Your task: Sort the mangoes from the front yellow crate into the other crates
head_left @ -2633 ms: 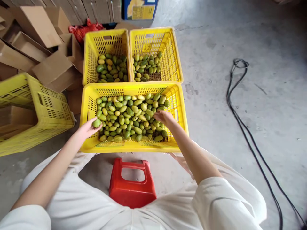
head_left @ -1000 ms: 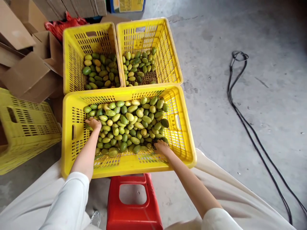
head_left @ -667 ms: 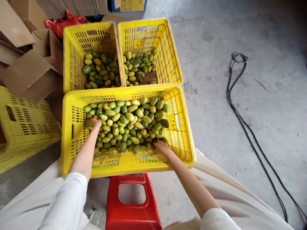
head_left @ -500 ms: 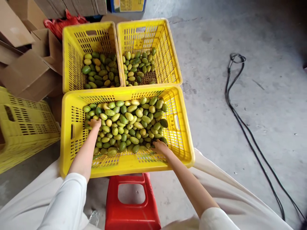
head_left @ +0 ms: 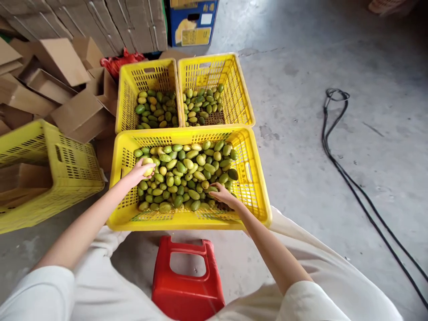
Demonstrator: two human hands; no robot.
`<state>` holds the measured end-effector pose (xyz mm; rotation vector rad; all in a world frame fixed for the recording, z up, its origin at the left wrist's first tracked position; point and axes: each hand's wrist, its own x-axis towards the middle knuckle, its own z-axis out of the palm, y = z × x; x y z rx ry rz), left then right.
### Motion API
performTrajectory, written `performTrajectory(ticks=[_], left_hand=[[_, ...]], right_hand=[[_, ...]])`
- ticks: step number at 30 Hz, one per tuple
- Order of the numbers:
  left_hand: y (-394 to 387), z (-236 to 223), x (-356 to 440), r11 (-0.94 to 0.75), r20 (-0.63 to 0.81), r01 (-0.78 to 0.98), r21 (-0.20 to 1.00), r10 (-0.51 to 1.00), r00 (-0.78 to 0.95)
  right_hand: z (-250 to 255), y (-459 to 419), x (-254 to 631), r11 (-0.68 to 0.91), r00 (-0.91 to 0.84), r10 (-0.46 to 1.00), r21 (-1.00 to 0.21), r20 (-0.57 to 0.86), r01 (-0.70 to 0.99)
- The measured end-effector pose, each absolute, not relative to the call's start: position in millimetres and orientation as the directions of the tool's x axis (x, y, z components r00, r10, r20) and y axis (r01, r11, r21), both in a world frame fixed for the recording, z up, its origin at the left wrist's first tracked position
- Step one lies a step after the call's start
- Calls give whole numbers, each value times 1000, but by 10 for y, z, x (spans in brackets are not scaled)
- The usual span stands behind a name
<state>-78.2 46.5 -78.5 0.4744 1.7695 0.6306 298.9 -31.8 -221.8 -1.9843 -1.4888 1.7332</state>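
The left hand [head_left: 138, 173] is closing its thumb and fingers around a yellow mango-like fruit [head_left: 148, 167], holding it just above the left part of the front yellow crate [head_left: 190, 224]. Though the fingers are covering some of it, this fruit's long axis seems to be running roughly away from the person; which end is the tip I cannot tell. The right hand [head_left: 225, 196] is curving half-open about a green fruit [head_left: 211, 189] at the pile's near right, whose long axis is lying roughly left to right; whether it is being gripped I cannot tell. Around both hands, loose fruits [head_left: 194, 194] are pointing every way, many stretching crosswise, while the crate's own long side is running left to right.
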Motion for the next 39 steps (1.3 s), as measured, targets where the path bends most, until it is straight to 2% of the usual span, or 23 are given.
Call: performTrajectory(ticks=[4, 6, 8, 10, 13, 18, 26, 30, 35, 39], left_hand=[[248, -268, -671, 737, -733, -73, 672, 649, -203], [102, -63, -629, 704, -726, -178, 688, 666, -172], [-59, 90, -608, 662, -712, -301, 686, 696, -92], [-208, 169, -602, 628, -685, -346, 697, 726, -60], [-346, 151, -585, 579, -631, -315, 752, 771, -87], [-329, 13, -510, 460, -525, -328, 825, 839, -144], [-287, -98, -507, 492, -558, -367, 789, 825, -94], [-288, -248, -587, 462, -522, -390, 796, 851, -58], [-278, -312, -655, 397, -443, -442, 805, 896, -2], [-284, -261, -619, 416, -479, -495, 763, 878, -1]], right_hand=[[-1815, -60, 2826, -555, -203, 753, -770, -626, 313], [-1523, 37, 2779, -536, -224, 795, -826, -563, 174], [-1200, 71, 2774, -523, -262, 834, -847, -486, -93], [-892, 41, 2813, -499, -298, 850, -846, -435, -187], [-562, -65, 2909, -469, -337, 857, -859, -389, -202], [-436, -133, 2966, -362, -223, 923, -904, -314, -227], [-500, -40, 2729, -428, -152, 904, -849, -400, -310], [-587, -110, 2631, -479, -166, 877, -795, -451, -373], [-687, -129, 2562, -470, -174, 882, -786, -439, -400], [-686, -116, 2549, -452, -133, 888, -785, -440, -423]])
